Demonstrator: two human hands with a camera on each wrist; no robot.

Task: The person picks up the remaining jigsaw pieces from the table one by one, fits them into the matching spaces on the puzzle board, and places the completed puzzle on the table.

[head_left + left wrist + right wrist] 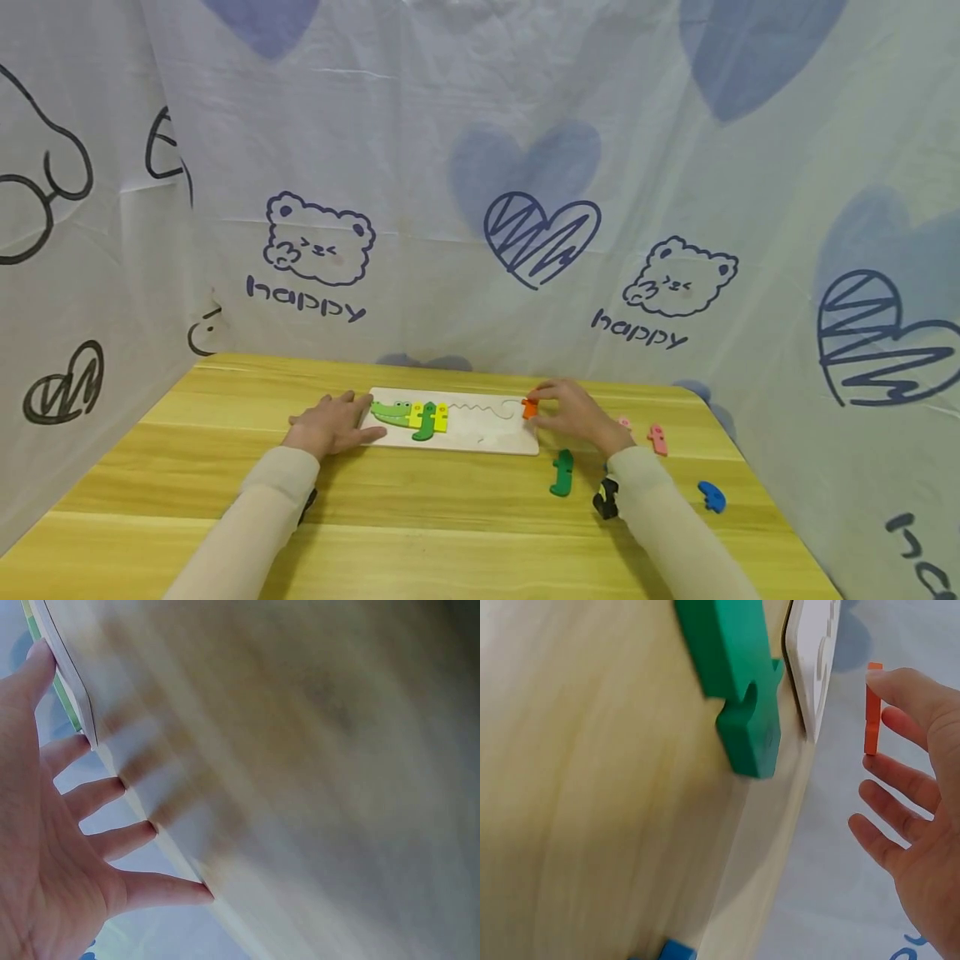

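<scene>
A pale wooden puzzle board (480, 440) lies on the table, with a wavy outline along its right part. At its left sit a light green crocodile head (392, 413), two yellow pieces (442, 418) and a green leg piece (424, 425) between them. My left hand (330, 427) spreads its fingers at the board's left end, the thumb on the board and other fingertips on the table. Over the right end, my right hand (576, 414) pinches an orange puzzle piece (872, 712) between thumb and fingers. In the right wrist view this piece stands clear of the board.
Another green leg piece (562, 473) lies in front of the board's right end. Farther right are a pink piece (657, 439), a second pink one partly hidden by the right hand, and a blue curved piece (712, 497). A printed cloth (420, 250) hangs behind the table.
</scene>
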